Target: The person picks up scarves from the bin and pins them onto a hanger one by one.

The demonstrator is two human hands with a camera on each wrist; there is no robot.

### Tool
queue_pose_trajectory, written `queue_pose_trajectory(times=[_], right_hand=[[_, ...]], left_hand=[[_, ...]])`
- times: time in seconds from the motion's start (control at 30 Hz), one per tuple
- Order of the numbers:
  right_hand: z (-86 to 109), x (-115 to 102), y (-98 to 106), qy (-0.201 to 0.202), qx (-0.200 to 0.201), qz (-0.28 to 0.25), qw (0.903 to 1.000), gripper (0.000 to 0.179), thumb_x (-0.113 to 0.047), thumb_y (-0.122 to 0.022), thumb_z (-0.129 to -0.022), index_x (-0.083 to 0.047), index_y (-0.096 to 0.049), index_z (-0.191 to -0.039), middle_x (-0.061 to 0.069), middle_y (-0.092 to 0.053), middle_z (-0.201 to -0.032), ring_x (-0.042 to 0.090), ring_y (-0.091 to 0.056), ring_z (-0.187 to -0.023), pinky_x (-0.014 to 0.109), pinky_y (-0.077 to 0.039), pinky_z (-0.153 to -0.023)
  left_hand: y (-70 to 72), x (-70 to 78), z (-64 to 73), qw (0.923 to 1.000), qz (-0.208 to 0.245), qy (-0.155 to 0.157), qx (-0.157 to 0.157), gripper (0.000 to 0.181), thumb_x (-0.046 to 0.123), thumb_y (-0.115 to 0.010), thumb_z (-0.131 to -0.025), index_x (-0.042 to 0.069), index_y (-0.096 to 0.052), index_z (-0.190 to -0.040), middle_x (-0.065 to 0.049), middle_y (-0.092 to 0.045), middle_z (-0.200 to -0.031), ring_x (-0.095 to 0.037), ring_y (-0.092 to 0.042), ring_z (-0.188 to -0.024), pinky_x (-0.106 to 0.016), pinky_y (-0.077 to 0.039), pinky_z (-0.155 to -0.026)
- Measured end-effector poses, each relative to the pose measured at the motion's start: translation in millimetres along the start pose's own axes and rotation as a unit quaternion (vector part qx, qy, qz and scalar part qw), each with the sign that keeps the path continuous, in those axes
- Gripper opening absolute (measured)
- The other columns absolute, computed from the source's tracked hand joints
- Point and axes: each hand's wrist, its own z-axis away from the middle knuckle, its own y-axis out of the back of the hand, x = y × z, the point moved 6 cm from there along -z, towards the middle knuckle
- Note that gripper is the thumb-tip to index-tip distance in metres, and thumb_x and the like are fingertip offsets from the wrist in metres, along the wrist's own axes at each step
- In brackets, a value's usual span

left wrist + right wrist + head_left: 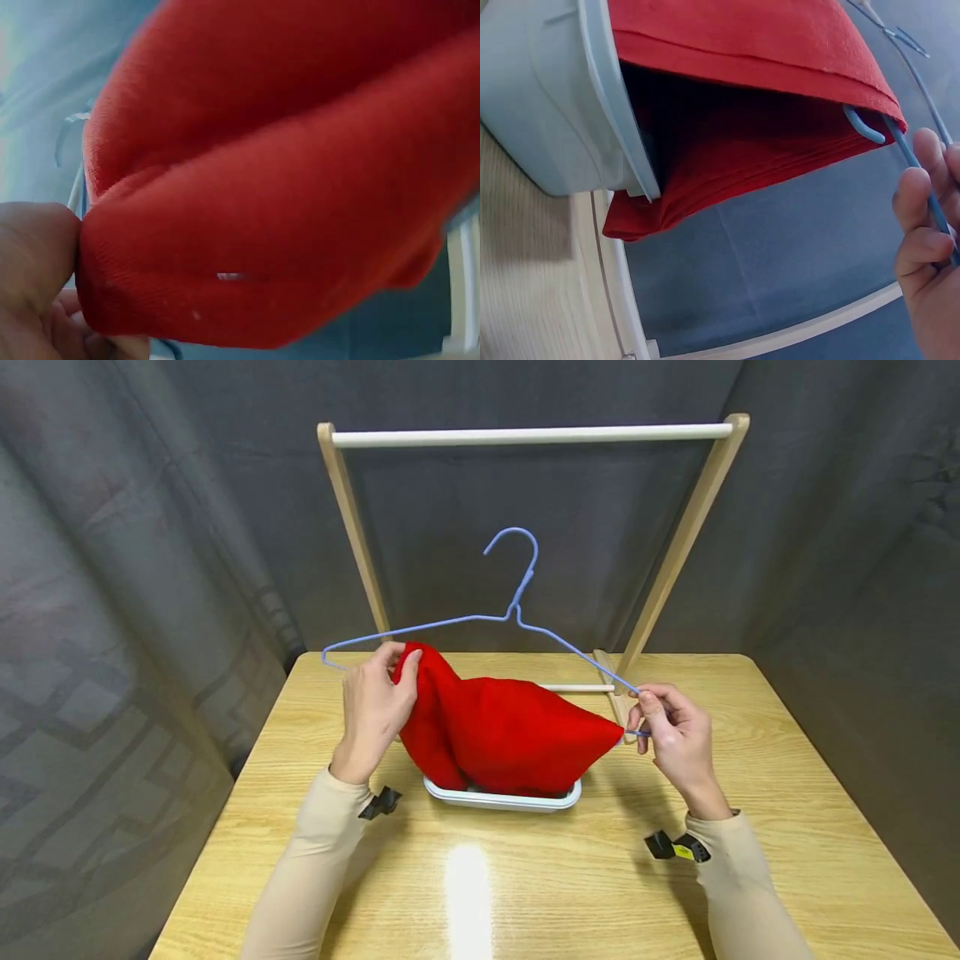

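A blue wire hanger (438, 624) is held up with its hook at the top. My right hand (672, 737) grips its right end between thumb and fingers, around both the sloping arm and the bottom bar. Red cloth (517, 727) hangs around that bottom bar, its right corner close to my right fingers. In the right wrist view the cloth (742, 45) is doubled over, with a small hook of the hanger (864, 126) inside the fold. My left hand (375, 697) pinches the cloth's upper left edge, near the hanger's left end. The cloth hides most of the bottom bar.
Below the cloth, a light plastic tub (502, 802) stands on the wooden table (585, 877), the cloth's lower part reaching into it. Behind is a wooden rack with a white top rail (525, 437) and upright posts (682, 543). Grey curtains (150, 568) surround the table.
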Motion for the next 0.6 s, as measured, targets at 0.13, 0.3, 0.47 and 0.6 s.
queue_pose_trajectory(times=[0.13, 0.3, 0.47, 0.6], right_hand=[[-0.9, -1.7, 4.2, 0.017, 0.011, -0.004, 0.9998, 0.016, 0.011, -0.052, -0.105, 0.025, -0.058, -0.104, -0.002, -0.067, -0.067, 0.009, -0.05, -0.041, 0.021, -0.04, -0.037], [-1.6, -1.2, 3.6, 0.026, 0.007, -0.012, 0.9996, 0.016, 0.012, -0.052, -0.104, 0.028, -0.055, -0.104, -0.001, -0.067, -0.068, 0.009, -0.054, -0.044, 0.018, -0.045, -0.042], [-1.8, -2.5, 4.5, 0.022, 0.006, -0.011, 0.9997, 0.015, 0.013, -0.053, -0.104, 0.013, -0.067, -0.102, -0.001, -0.067, -0.068, 0.008, -0.056, -0.045, 0.017, -0.047, -0.044], [-2.0, -4.5, 3.6, 0.025, 0.013, 0.005, 0.9996, 0.019, 0.012, -0.053, -0.104, 0.006, -0.071, -0.102, -0.003, -0.067, -0.068, 0.008, -0.057, -0.046, 0.017, -0.048, -0.044]], left_hand=[[5.6, -1.0, 0.0, 0.995, -0.091, -0.014, 0.039, 0.027, 0.026, -0.069, -0.101, 0.001, -0.079, -0.103, -0.017, -0.079, -0.089, -0.038, -0.067, -0.066, -0.048, -0.05, -0.059], [9.4, 0.0, 3.1, 0.9869, -0.143, -0.032, 0.067, 0.026, 0.028, -0.069, -0.101, 0.004, -0.078, -0.105, -0.017, -0.075, -0.099, -0.04, -0.067, -0.074, -0.051, -0.052, -0.059], [-13.0, 27.8, 14.6, 0.9725, -0.153, -0.175, 0.016, 0.021, 0.023, -0.07, -0.1, 0.006, -0.08, -0.109, -0.014, -0.077, -0.11, -0.039, -0.068, -0.097, -0.053, -0.056, -0.084], [-48.8, 52.3, 31.6, 0.9373, -0.159, -0.291, -0.108, 0.032, 0.037, -0.072, -0.1, 0.011, -0.079, -0.117, -0.007, -0.078, -0.117, -0.032, -0.068, -0.111, -0.05, -0.053, -0.098]])
